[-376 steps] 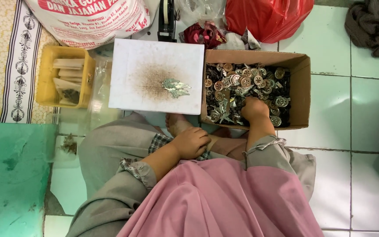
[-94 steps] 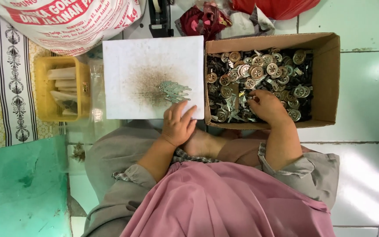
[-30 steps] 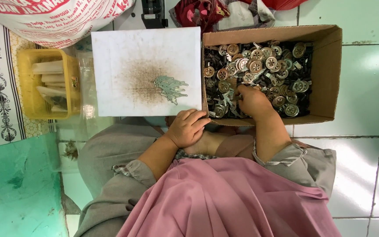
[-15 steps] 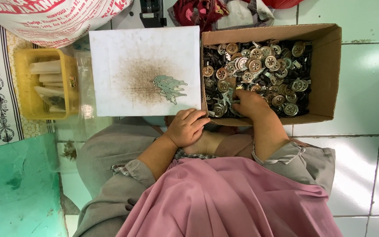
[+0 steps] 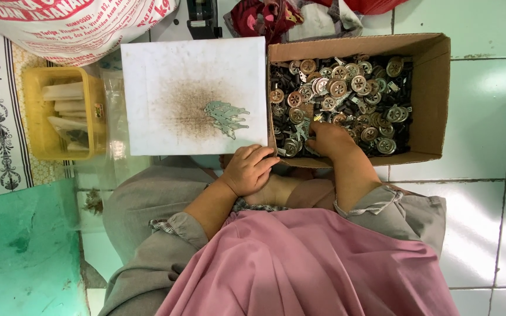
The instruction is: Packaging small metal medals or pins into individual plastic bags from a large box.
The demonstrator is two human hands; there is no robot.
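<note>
Mostly hidden, right hand (image 5: 329, 139) digs into round metal parts (image 5: 346, 93) in cardboard box (image 5: 434, 93), grip unclear; left hand (image 5: 248, 169) curled, resting by white board (image 5: 165, 64), contents unseen

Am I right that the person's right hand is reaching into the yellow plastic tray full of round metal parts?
Not quite: the head view shows the right hand in the cardboard box, which holds the round metal parts.
</note>
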